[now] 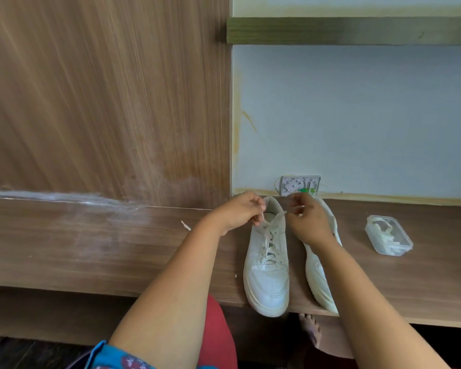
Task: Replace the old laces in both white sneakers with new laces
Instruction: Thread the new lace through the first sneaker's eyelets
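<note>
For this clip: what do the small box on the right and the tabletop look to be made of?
The small clear lidded box looks like thin translucent plastic: pale laces show through its walls. The brown tabletop looks like matte wood-grain laminate or veneer, with streaky grain and whitish scuffs; which one cannot be told.

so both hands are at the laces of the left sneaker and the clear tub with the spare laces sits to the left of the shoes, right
Not quite: the head view shows the clear tub to the right of the shoes. The rest holds: the left hand and right hand are both at the laces of the left sneaker.
</note>
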Demonstrator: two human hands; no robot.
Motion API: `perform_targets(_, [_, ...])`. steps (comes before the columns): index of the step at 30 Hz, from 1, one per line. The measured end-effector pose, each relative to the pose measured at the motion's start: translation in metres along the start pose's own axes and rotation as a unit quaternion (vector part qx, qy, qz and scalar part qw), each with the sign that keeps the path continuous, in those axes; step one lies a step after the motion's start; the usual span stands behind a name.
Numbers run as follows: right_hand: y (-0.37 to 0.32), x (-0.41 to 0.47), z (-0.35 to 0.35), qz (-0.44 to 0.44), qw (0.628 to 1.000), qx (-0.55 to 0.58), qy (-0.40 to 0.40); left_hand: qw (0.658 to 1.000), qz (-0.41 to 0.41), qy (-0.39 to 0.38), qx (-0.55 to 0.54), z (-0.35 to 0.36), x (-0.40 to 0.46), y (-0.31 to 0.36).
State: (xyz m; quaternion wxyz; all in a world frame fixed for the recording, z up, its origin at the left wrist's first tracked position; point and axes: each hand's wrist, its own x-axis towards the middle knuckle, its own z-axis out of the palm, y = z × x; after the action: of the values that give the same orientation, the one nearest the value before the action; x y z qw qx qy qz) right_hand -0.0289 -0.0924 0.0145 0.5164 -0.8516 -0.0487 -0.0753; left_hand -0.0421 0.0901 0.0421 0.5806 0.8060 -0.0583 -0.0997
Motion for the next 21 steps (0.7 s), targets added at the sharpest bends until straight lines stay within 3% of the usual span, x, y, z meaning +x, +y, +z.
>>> perform_targets(2, [-0.013,-0.016,0.003,0.025,0.993,0.071,-0.09,0.996,0.036,0.009,-0.081,0.0,-0.008,0.015])
perform_targets(5, [-0.027,-0.041,0.016,0.043,0.939,0.202,-0.276,0.986,0.078,-0.003,-0.145,0.005,-0.017,0.028])
perform_targets(8, [-0.028,-0.06,0.032,0.029,0.932,0.221,-0.286,0.975,0.102,0.011,-0.195,0.008,-0.021,0.032])
perform_targets(12, [-0.013,-0.072,0.033,0.02,0.949,0.124,-0.289,0.947,0.118,0.065,-0.292,0.002,-0.023,0.032])
perform_targets(15, [-0.005,-0.079,0.017,0.022,0.933,0.064,-0.355,0.938,0.099,0.103,-0.315,-0.001,-0.021,0.025])
perform_targets(21, [-0.011,-0.077,-0.029,0.101,0.878,0.1,-0.456,0.932,0.059,0.176,-0.312,-0.006,-0.012,0.013])
